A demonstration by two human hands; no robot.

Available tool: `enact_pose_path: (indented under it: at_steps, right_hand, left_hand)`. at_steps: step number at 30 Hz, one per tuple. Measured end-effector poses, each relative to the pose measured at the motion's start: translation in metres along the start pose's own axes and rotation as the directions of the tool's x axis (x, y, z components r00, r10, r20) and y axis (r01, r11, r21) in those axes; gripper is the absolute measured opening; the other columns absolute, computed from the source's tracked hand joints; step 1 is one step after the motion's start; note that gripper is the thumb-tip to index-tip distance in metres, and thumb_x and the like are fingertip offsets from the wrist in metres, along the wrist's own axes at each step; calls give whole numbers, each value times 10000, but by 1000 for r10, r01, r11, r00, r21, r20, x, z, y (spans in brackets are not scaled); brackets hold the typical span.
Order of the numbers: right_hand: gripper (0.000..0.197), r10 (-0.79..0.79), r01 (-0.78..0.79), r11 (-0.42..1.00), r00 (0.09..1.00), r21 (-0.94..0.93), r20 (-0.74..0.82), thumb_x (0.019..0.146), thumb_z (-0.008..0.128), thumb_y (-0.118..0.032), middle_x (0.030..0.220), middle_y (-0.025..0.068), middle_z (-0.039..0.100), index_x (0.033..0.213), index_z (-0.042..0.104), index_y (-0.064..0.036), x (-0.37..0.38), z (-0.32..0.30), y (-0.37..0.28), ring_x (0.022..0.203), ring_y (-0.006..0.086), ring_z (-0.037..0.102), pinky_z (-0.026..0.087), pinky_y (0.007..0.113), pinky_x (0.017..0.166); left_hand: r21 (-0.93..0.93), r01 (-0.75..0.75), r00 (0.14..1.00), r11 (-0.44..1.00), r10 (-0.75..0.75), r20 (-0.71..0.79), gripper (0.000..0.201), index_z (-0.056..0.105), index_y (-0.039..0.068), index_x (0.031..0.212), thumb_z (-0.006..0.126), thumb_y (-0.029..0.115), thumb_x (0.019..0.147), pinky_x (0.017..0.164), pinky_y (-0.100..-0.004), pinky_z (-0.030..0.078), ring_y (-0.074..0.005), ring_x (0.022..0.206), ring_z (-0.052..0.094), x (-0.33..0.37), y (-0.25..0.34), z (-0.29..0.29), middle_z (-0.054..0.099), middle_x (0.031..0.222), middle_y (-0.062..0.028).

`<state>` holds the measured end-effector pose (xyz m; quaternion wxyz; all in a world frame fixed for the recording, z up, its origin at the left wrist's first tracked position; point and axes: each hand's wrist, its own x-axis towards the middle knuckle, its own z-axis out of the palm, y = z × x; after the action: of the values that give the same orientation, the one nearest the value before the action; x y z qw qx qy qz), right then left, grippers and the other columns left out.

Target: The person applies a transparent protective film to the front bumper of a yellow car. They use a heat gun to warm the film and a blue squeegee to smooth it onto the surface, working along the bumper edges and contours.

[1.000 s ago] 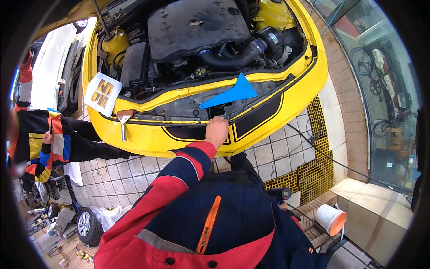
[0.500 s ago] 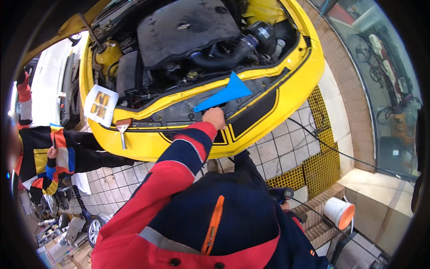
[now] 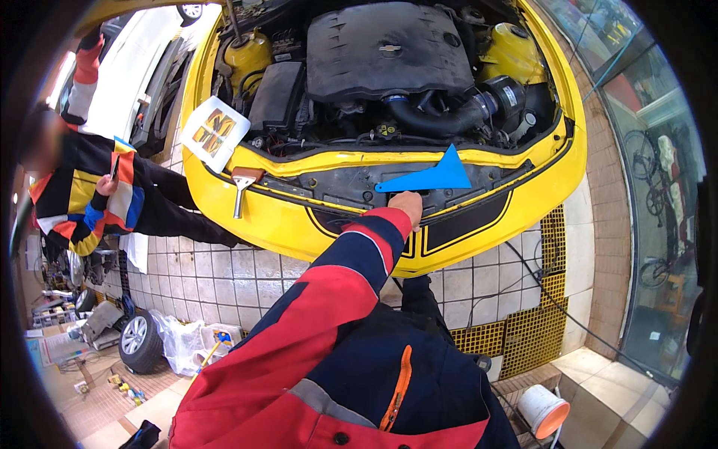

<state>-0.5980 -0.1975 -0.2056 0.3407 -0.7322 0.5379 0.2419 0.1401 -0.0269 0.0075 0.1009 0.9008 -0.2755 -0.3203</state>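
i see the yellow car filling the far half of the view, hood up, its black engine cover in the middle. on its left front corner leans a white square package with an orange and dark label. just right of it a scraper with a brown head hangs over the bumper. my left hand reaches to the front panel; its grip is curled against the panel edge, and i cannot tell whether it clasps anything. the blue triangular squeegee lies flat just beyond it, pointing up and right. my right hand is out of sight.
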Motion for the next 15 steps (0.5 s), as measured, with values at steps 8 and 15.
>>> enact_pose_path:
  at_steps: [8,15]
  right_hand:
    - [673,-33,34,999,999,18,-31,812,902,-586,1076,270,817,1107,805,11,4,-13,-33,1079,444,791,613,522,914]
    - [638,-101,103,994,994,38,-43,822,908,-556,1055,265,820,1085,811,17,23,15,-6,1066,437,796,614,510,909]
  left_hand:
    - [-61,-246,838,967,181,-516,377,731,12,1185,830,263,922,973,-528,546,-414,1133,675,-101,-15,40,704,1137,-190]
    - [29,-22,771,999,36,-636,552,619,-4,1306,855,142,828,1082,-548,483,-451,1243,580,-155,-131,36,603,1264,-222]
